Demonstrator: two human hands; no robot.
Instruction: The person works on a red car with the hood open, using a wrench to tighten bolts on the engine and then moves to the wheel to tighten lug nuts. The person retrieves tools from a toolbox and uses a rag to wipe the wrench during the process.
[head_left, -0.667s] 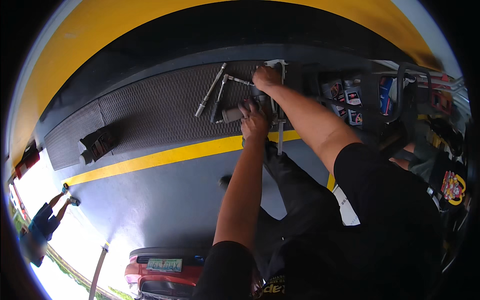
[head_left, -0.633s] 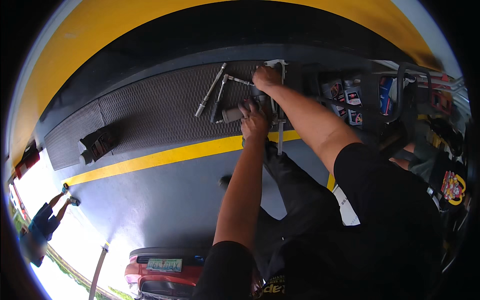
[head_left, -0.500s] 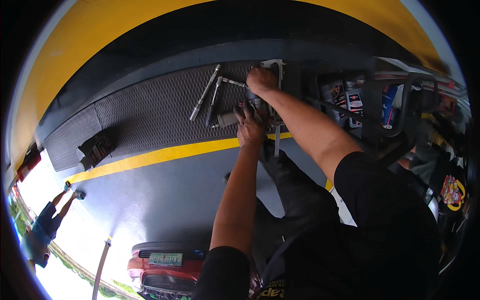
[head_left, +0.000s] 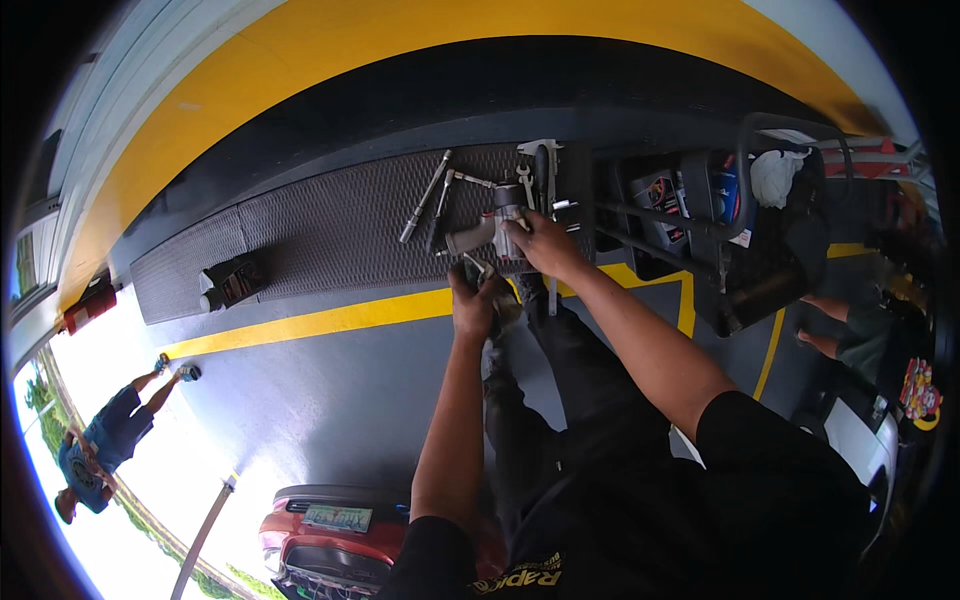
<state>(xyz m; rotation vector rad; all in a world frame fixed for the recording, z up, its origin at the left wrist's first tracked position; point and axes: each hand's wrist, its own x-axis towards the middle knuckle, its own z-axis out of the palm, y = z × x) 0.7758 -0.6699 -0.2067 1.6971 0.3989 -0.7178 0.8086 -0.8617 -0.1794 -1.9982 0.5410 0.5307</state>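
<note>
A pistol-shaped impact wrench (head_left: pixel 478 238) lies at the near side of the dark textured mat, its handle pointing left. My right hand (head_left: pixel 545 243) is closed around its body. Just below its handle, my left hand (head_left: pixel 474 303) is closed on a shiny metal piece (head_left: pixel 480 267), partly hidden by the fingers, so its kind is unclear. Left of the impact wrench lie a ratchet (head_left: pixel 441 205) and a long metal bar (head_left: pixel 426 196). Beyond my right hand are an open-end wrench (head_left: pixel 525 183), a black-handled tool (head_left: pixel 541 172) and a caliper (head_left: pixel 530 147).
A black cart (head_left: pixel 700 235) with bottles and boxes stands to the right. On the mat (head_left: pixel 330 220), a dark container (head_left: pixel 232 283) sits at the left. A red car (head_left: pixel 335 530) is at lower left. Two other people, one at far left (head_left: pixel 105 440), are in view.
My right hand has come back from the mat's far side to the impact wrench. My left hand has drawn off the impact wrench toward me and now grips a metal piece. The view has shifted.
</note>
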